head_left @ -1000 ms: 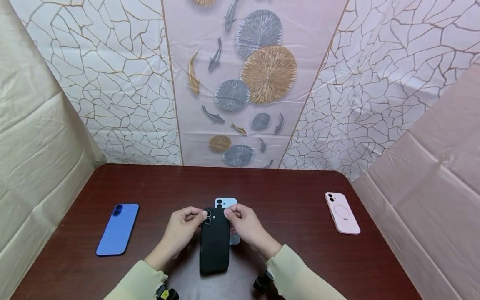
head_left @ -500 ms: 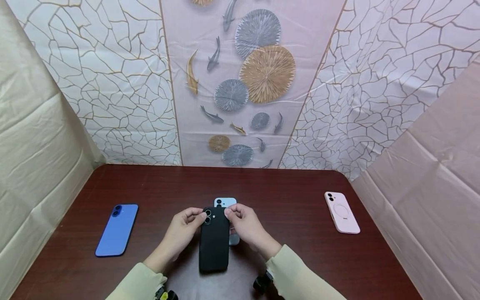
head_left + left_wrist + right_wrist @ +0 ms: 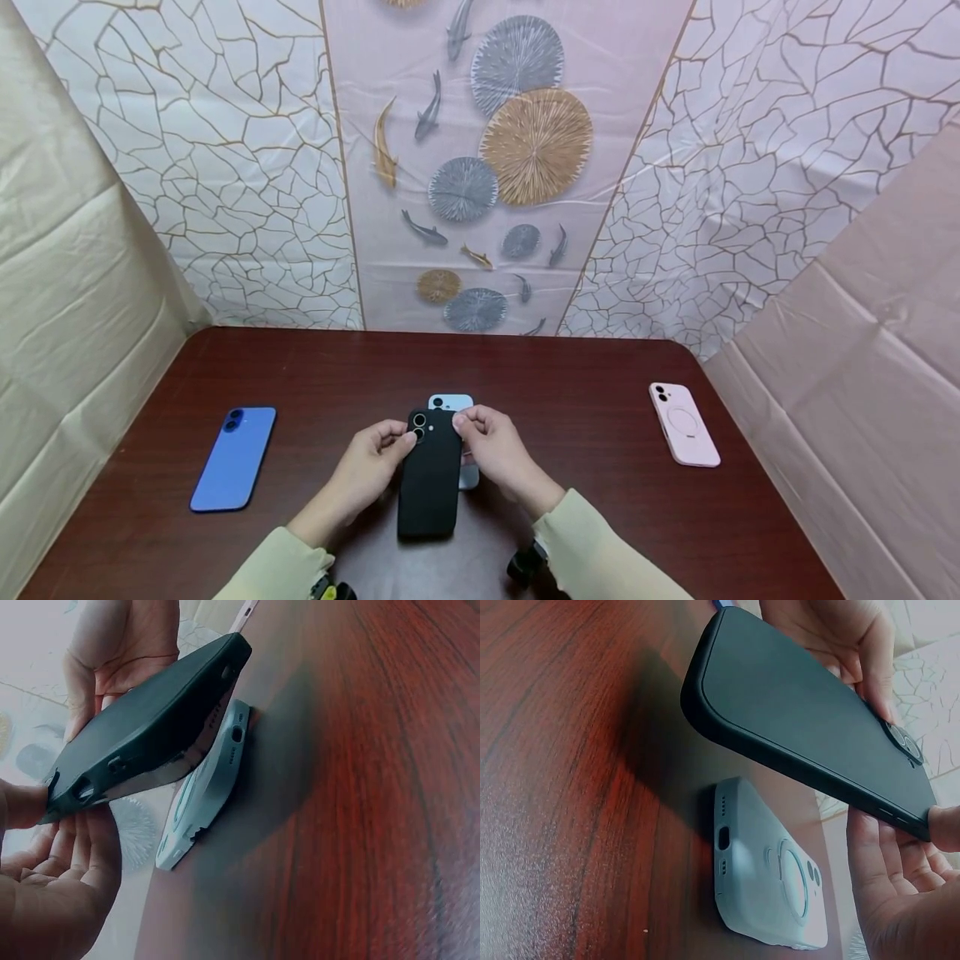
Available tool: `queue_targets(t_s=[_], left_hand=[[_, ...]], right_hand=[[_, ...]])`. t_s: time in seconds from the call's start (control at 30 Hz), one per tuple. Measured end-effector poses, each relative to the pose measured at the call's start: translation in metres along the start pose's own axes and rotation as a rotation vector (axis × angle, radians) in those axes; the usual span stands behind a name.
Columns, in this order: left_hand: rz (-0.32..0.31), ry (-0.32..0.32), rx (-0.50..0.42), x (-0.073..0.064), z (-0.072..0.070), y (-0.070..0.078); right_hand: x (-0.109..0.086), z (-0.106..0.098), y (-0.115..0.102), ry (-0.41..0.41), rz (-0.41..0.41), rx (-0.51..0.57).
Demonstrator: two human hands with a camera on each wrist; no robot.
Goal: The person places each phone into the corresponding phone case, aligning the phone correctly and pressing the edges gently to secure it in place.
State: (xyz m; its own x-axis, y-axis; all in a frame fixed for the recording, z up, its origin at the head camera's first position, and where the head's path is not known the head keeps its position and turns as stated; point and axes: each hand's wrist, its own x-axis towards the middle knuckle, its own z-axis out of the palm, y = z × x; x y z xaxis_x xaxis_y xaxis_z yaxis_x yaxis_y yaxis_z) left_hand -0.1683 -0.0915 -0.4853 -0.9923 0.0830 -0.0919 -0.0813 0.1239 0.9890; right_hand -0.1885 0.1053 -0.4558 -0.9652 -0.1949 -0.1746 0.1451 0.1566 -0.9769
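A black phone case [image 3: 430, 496] with a phone in it is held tilted above the table, its back facing up. Camera lenses show in its cutout, and a lighter edge shows along its underside in the left wrist view. My left hand [image 3: 365, 465] pinches the upper left side, thumb beside the lenses. At the upper right corner, my right hand [image 3: 498, 450] grips it with the thumb on top and fingers underneath. Below it on the table lies a light blue phone case [image 3: 769, 881] with a ring on its back, partly covered in the head view.
To the left lies a blue phone [image 3: 234, 460], back up. A pink phone case [image 3: 685, 425] with a ring on its back lies at the right. The dark wooden table [image 3: 570, 392] ends at patterned cloth [image 3: 465, 250] behind.
The top of the black case has risen slightly and tilted a little to the right. My left thumb now sits lower beside the lenses. The other things have stayed in place.
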Motion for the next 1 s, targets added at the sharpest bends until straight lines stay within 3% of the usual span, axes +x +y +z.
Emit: queue_targets(t_s=[0.13,0.4,0.7,1.0], left_hand=[[0.024,0.010,-0.003,0.000,0.000,-0.003],[-0.009,-0.006,-0.023,-0.003,-0.002,-0.003],[-0.007,-0.104,-0.098,-0.005,0.002,-0.008],[0.016,-0.106,-0.039,-0.003,0.003,-0.012]], right_hand=[[0.003,0.001,0.005,-0.009,-0.008,0.005],[0.004,0.002,0.005,0.006,-0.010,0.023],[0.005,0.001,0.006,0.050,-0.014,0.030],[0.004,0.002,0.007,0.059,-0.002,0.024]])
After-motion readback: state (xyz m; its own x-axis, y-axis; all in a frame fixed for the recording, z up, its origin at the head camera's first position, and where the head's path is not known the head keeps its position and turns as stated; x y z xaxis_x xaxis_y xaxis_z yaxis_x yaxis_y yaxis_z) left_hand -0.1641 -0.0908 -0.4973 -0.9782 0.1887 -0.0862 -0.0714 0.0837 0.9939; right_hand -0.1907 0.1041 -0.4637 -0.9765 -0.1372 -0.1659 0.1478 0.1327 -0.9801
